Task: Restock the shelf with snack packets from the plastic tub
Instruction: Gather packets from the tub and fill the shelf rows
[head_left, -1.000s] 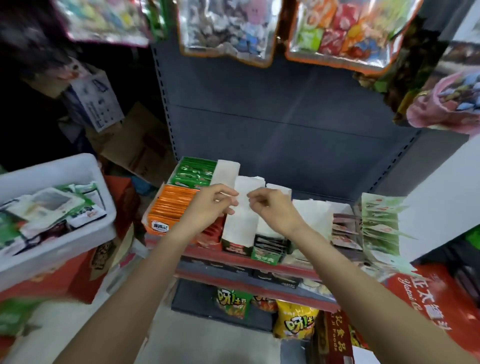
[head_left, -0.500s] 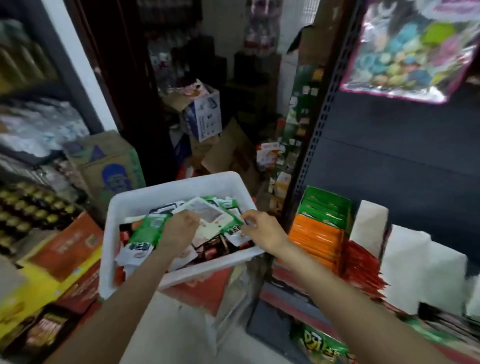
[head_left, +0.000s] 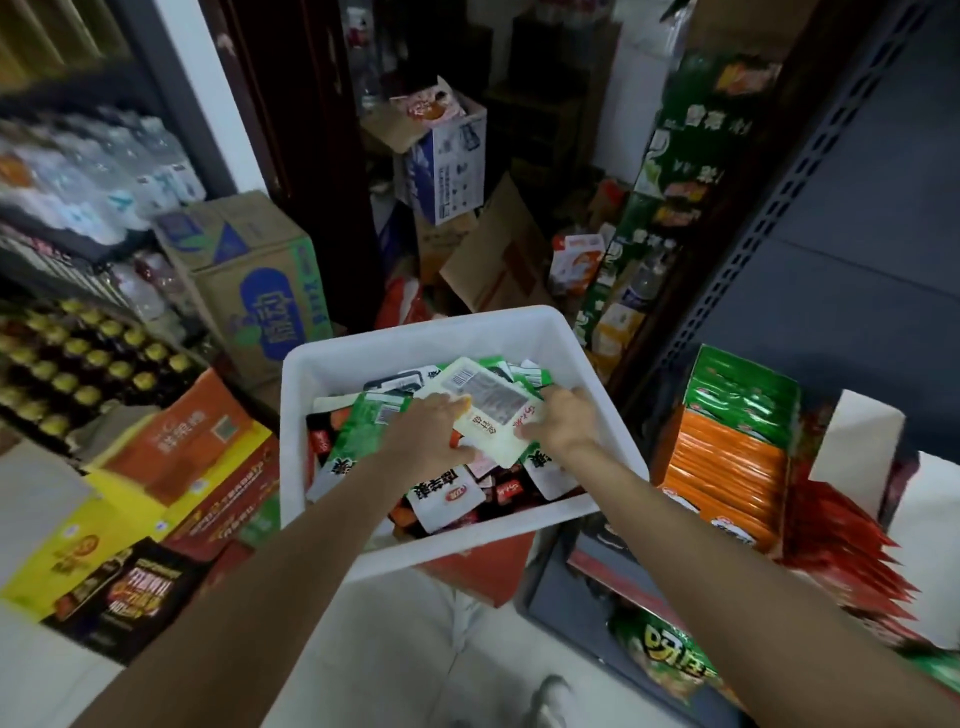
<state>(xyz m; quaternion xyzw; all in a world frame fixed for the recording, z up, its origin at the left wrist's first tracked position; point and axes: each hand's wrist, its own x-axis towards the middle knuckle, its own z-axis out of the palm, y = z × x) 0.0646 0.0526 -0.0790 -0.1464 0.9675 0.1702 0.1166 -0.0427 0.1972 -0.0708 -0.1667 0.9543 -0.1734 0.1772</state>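
Boxes fill this shop room. One cardboard box (head_left: 254, 280) with blue print stands at the back left, near rows of jars (head_left: 78, 364) with yellow lids. Flat cartons (head_left: 171, 467) in orange, yellow and black lie on the pale floor (head_left: 405, 649) at the left. On the right is a dark shelf (head_left: 810, 270). It holds rows of green packs (head_left: 743, 395), orange packs (head_left: 722, 467) and red packs (head_left: 841, 545), all standing on edge.

Between the cartons and the shelf sits a white tub (head_left: 363, 343). It rests on a red box (head_left: 483, 571). The tub is full of snack packets, green, white and dark red, all jumbled up. On top lies a big pale packet (head_left: 493, 410) with a clear window.

Both hands are inside the tub. The left hand (head_left: 431, 431) grips the left edge of the pale packet, fingers curled around it. The right hand (head_left: 563, 421) holds its right edge, with the fingers bent over the packet.
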